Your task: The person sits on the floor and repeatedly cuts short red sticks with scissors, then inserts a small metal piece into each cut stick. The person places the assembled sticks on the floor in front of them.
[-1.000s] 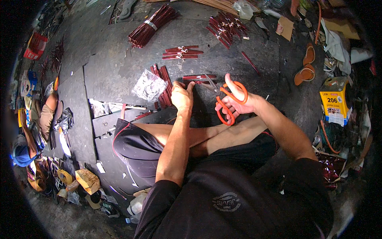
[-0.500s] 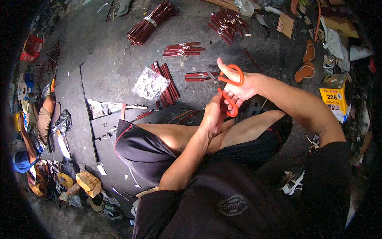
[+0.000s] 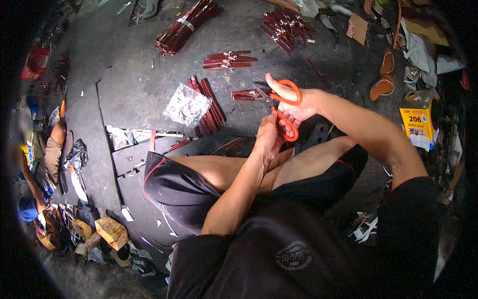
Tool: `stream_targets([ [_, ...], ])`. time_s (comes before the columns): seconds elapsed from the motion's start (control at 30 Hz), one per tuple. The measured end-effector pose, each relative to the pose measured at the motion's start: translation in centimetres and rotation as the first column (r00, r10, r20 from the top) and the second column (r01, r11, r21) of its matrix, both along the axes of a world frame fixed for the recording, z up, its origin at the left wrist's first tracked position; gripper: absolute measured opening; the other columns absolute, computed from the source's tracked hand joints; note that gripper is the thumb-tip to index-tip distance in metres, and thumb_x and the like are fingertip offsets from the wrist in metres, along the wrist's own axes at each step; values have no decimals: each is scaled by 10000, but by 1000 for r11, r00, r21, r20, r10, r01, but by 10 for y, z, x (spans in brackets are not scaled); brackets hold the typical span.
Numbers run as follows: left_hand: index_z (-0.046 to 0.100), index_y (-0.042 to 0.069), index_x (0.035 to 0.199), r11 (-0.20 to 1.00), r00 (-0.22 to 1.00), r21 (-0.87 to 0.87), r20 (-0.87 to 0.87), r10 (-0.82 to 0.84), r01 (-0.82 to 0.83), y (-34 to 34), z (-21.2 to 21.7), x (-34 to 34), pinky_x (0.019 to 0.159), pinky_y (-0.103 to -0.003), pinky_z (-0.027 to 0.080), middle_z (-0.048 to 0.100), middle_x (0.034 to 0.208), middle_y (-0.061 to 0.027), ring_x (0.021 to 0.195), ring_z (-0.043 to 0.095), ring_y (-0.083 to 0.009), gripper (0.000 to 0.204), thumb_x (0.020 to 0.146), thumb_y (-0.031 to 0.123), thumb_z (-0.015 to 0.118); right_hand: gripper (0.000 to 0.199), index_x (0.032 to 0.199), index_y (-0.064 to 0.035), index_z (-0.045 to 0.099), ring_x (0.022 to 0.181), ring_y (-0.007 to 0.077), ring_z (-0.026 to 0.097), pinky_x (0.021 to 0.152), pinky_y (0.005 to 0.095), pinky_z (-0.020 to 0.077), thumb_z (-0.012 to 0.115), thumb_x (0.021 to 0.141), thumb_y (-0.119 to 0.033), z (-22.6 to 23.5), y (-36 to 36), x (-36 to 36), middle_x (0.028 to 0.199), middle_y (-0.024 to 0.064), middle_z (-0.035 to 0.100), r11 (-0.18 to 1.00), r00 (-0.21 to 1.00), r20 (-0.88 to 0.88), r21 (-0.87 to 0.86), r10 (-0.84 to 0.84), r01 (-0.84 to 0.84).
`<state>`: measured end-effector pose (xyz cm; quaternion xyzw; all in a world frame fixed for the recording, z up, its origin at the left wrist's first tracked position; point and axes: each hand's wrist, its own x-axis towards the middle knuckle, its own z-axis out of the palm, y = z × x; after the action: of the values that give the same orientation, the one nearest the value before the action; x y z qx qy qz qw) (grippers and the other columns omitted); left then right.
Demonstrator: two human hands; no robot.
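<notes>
My right hand (image 3: 304, 105) is closed around a pair of scissors with orange handles (image 3: 299, 94). Its thumb goes through the upper loop, and the blades are spread apart, pointing left over a few dark red strips (image 3: 239, 93) on the floor. My left hand (image 3: 268, 133) is right beside the lower handle loop, fingers pinched together; whatever they hold is hidden. A short stack of dark red strips with shiny metal ends (image 3: 229, 61) lies beyond. To the left, a clear plastic bag (image 3: 187, 104) rests partly over longer red strips (image 3: 214, 103).
A banded bundle of red strips (image 3: 181, 30) and a loose pile of them (image 3: 286, 30) lie farther off. Orange sandals (image 3: 382, 88) and a yellow can (image 3: 417, 119) stand right. Another person's leg (image 3: 56, 149) is at far left, near scraps and a yellowish block (image 3: 111, 231).
Both hands and the scissors have shifted slightly up and to the left. My right hand keeps hold of the scissors, and the strips on the floor lie as before.
</notes>
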<state>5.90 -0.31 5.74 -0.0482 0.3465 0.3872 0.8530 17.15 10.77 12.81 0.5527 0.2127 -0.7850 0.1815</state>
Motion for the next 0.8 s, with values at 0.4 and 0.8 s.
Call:
stream_targets([
  [0.4,617,30,950,823,608,559,-619,496,-102,4,8,-65,662,-241,489,651,820,-15,692,565,-83,189,958,218,629,1195,1049,47,592,693,240,631,679,412,549,99,667,-973,49,-99,30,785,113,610,964,977,-209,253,-31,85],
  [0.8,598,7,1072,787,362,617,-732,577,-8,62,111,-253,871,-333,514,659,964,-102,893,649,-194,292,965,278,604,916,1066,61,553,881,355,684,767,430,521,551,753,-800,36,-52,73,860,236,667,53,603,797,601,36,-797],
])
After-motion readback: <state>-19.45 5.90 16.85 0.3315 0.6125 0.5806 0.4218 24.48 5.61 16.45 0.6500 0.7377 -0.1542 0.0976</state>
